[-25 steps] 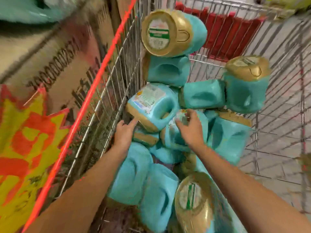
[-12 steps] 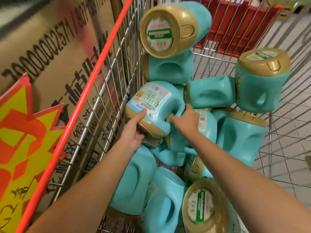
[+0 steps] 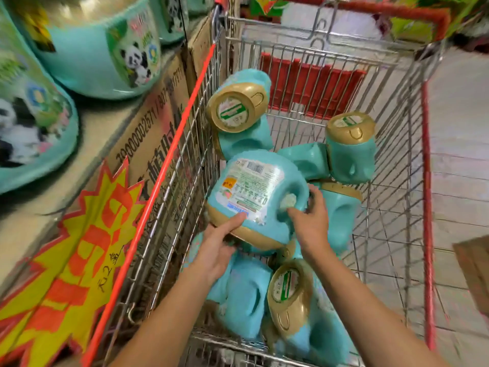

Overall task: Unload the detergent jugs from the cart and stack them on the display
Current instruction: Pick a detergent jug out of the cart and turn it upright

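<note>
A teal detergent jug [image 3: 254, 197] with a gold base lies tilted on its side, back label up, atop a heap of other jugs [image 3: 246, 295] inside a wire shopping cart [image 3: 391, 181]. The left hand [image 3: 214, 250] holds it from below at the gold base, thumb pressed on the label's lower edge. The right hand [image 3: 312, 223] grips the handle on the jug's right side, fingers curled round it. Left of the cart, panda-labelled jugs [image 3: 100, 49] stand on cardboard boxes [image 3: 148, 133] bearing a starburst price sign [image 3: 79, 234].
</note>
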Available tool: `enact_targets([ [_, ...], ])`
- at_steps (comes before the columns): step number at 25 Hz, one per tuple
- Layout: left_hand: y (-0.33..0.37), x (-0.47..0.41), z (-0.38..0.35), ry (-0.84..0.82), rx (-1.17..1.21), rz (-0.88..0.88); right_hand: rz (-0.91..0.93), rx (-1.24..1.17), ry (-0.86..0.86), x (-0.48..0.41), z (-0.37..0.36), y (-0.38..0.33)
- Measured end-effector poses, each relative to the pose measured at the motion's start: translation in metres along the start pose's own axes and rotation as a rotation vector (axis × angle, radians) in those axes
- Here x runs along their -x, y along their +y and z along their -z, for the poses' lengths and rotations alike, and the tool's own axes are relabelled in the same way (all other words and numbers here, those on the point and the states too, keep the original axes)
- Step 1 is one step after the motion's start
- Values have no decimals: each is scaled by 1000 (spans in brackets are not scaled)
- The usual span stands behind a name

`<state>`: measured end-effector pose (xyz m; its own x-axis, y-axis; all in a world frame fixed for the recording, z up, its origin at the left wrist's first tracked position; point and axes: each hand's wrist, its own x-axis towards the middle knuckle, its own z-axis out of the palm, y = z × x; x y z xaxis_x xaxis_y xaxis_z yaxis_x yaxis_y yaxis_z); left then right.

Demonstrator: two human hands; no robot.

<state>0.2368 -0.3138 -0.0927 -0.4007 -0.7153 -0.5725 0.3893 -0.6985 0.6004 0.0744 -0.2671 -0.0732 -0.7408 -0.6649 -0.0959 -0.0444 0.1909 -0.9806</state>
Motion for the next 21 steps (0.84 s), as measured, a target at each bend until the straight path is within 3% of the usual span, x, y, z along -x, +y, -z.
enact_targets([
  [4, 0, 71, -20, -70, -70, -4, 28, -238, 47, 51, 48, -37],
  [8, 0, 123, -19, -85, -333, 21, -19, -259, 2, 96, 87, -48],
  [13, -4, 164, -7, -41, -426, -76, 64, -246, -103, 142, 113, -58],
  [15, 5, 174, -3, -34, -462, -79, 244, -85, -134, 155, 135, -65],
  [18, 22, 184, 0, -46, -511, -84, 584, 347, -285, 166, 162, -76],
  [21, 32, 192, -1, -72, -549, -74, 793, 593, -349, 170, 153, -82],
])
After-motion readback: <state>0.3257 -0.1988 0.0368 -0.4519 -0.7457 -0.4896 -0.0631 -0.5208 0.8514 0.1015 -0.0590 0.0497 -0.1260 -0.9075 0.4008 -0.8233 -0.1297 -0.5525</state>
